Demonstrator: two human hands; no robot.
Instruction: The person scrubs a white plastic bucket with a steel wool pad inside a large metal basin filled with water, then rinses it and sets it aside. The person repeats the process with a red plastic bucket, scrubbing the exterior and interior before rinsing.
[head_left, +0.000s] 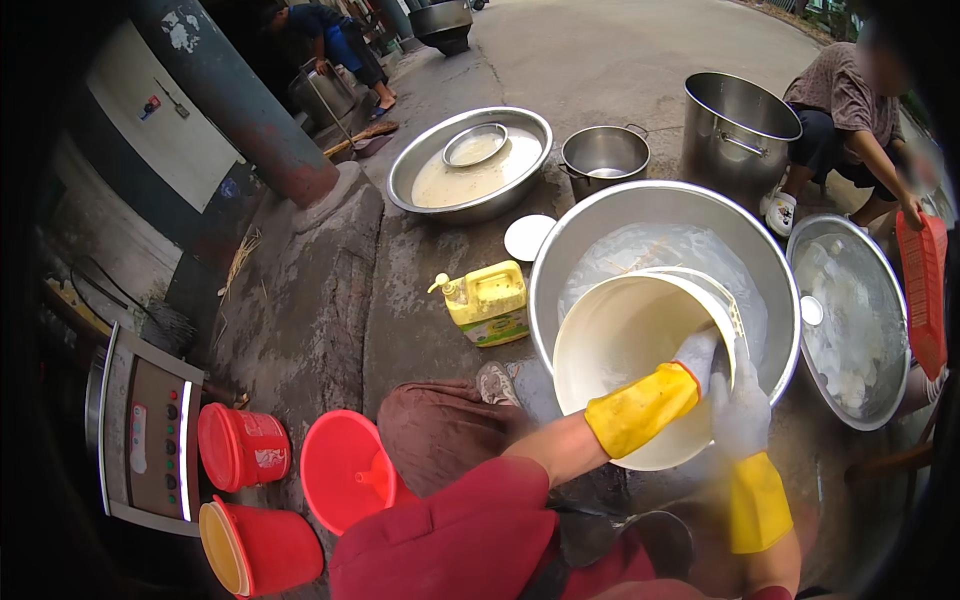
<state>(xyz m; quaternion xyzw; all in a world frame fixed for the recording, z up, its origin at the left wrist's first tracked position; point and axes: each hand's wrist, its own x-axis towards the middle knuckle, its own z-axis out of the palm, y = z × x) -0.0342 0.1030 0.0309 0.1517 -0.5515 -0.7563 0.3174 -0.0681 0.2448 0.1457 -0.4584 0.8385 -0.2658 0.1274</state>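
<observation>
A large cream plastic bucket (600, 345) leans tilted in a wide metal basin (551, 281) of cloudy water, its mouth facing me. I wear rubber gloves with whitish hands and yellow cuffs. My left hand (699, 356) reaches into the bucket against the right inner wall; its fingertips are hidden, so I cannot see whether it holds anything. Over the bucket's right rim, near the wire handle, my right hand (742, 416) grips with its fingers pointing away from me. A yellow pump jug (491, 304) stands left of the basin.
Another basin (401, 176) holds cloudy liquid and a floating round pan. Steel pots (606, 154) stand behind. At right, a person (840, 112) holds a red plastic basket (922, 292) beside a water-filled basin (855, 330). Red buckets (262, 551) stand at lower left; another person (330, 45) bends far back.
</observation>
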